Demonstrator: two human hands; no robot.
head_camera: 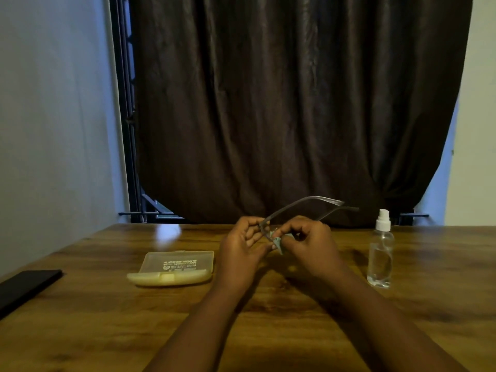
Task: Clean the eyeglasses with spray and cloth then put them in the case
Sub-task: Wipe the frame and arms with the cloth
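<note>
Above the middle of the wooden table (107,331) I hold the eyeglasses (308,206), a thin dark frame that rises to the right. My left hand (241,253) grips the frame's near left end. My right hand (308,242) pinches a small pale blue-grey cloth (277,241) against the left lens; most of the cloth is hidden by my fingers. The yellowish translucent case (174,267) lies closed on the table to the left of my hands. A clear spray bottle (380,253) with a white nozzle stands upright to the right.
A flat black object (24,287) lies at the table's left edge. A dark brown curtain (295,103) hangs behind the table's far edge, with a dark window frame (128,130) beside it and a wall on the left.
</note>
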